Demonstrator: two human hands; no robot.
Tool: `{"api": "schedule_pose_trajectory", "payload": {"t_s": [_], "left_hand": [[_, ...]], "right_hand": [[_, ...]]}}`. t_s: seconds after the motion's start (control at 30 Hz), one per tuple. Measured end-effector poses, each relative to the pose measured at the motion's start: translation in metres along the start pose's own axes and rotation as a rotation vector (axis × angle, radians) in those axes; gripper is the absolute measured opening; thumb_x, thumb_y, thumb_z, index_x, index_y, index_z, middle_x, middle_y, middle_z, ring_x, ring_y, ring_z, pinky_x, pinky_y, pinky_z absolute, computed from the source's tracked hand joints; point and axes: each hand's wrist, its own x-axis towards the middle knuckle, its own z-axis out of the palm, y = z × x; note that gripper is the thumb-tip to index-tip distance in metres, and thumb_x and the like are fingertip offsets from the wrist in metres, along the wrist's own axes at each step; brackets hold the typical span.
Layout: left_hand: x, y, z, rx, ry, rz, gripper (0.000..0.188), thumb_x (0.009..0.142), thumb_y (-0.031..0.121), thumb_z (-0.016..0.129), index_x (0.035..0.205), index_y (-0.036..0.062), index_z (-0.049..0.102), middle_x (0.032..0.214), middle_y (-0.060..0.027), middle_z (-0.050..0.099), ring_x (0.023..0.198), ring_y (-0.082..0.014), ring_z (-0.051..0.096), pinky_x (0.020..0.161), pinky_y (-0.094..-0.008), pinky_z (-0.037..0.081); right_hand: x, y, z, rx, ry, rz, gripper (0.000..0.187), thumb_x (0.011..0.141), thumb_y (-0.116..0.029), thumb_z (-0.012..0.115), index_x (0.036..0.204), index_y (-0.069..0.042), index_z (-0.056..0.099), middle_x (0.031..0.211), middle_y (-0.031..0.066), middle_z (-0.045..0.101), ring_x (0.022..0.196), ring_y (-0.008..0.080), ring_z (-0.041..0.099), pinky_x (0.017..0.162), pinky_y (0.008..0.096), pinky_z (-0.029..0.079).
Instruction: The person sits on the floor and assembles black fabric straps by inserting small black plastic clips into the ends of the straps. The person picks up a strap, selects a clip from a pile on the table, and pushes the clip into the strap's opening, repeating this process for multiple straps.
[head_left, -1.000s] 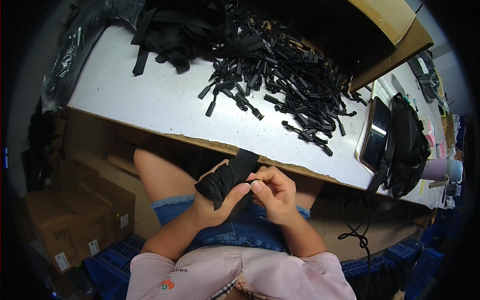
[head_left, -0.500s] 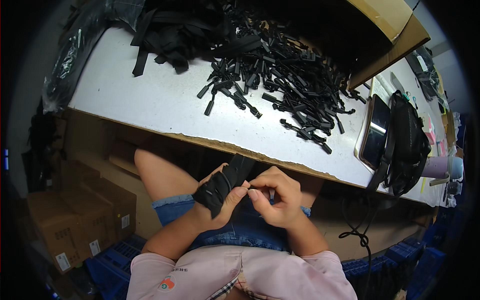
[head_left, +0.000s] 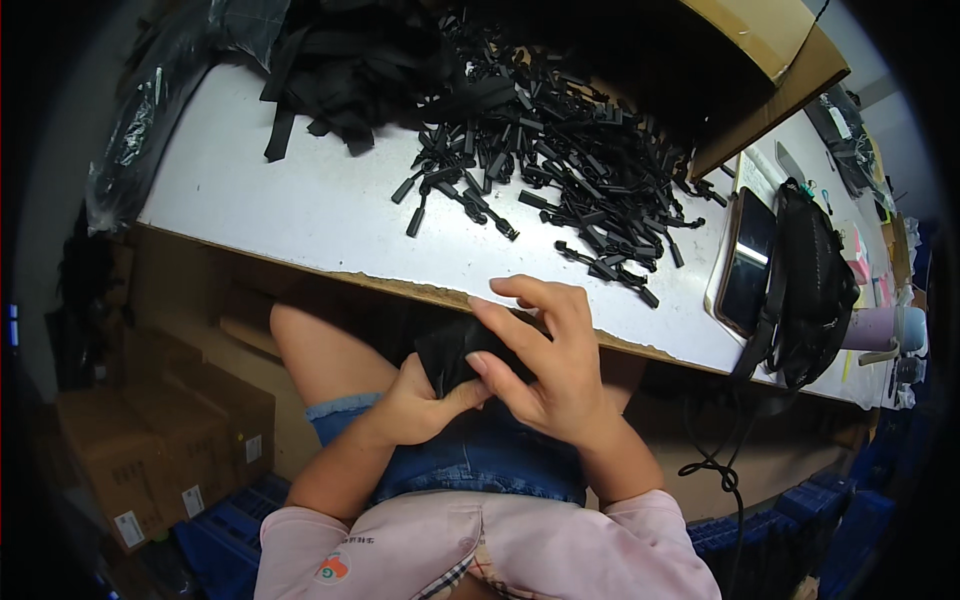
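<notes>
My left hand [head_left: 415, 408] is closed around a folded bundle of black fabric strips [head_left: 447, 360], held over my lap just below the table's front edge. Beside it, my right hand [head_left: 560, 385] has its fingers spread apart and curved. The right thumb and forefinger lie at the right side of the black bundle, and nothing shows gripped between them. Part of the fabric is hidden behind my fingers. On the white table lies a large heap of small black cord zipper pulls [head_left: 590, 190], with several loose ones at its near edge.
Black fabric strips [head_left: 360, 85] are piled at the table's far left. A cardboard box [head_left: 770, 115] stands at the back right. A phone [head_left: 748, 262] and a black bag [head_left: 815, 290] lie to the right. Cartons [head_left: 150, 450] stand on the floor at left.
My right hand has opened from a pinch against the left fingers, its fingers lifting and spreading toward the table edge. The black bundle has turned in my left hand.
</notes>
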Motion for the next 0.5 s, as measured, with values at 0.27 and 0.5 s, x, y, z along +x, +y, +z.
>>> {"api": "schedule_pose_trajectory", "payload": {"t_s": [0.27, 0.5], "left_hand": [[-0.002, 0.000, -0.006, -0.183, 0.111, -0.089, 0.027, 0.076, 0.016, 0.062, 0.091, -0.0017, 0.049, 0.076, -0.0063, 0.051, 0.050, -0.0080, 0.046, 0.045, -0.0188, 0.038], [0.000, 0.002, 0.012, -0.122, 0.186, 0.094, 0.016, 0.079, 0.008, 0.057, 0.089, -0.0031, 0.051, 0.076, -0.0065, 0.053, 0.057, -0.0097, 0.050, 0.049, -0.0200, 0.043]], "right_hand": [[-0.026, 0.000, 0.007, 0.704, 0.039, 0.329, 0.004, 0.076, -0.001, 0.058, 0.079, 0.001, 0.058, 0.069, 0.0077, 0.057, 0.056, 0.0092, 0.054, 0.049, 0.0184, 0.040], [-0.037, -0.005, 0.009, 0.966, 0.036, 0.734, 0.005, 0.077, -0.001, 0.057, 0.079, 0.003, 0.056, 0.065, 0.0064, 0.056, 0.051, 0.0080, 0.051, 0.045, 0.0178, 0.042]]}}
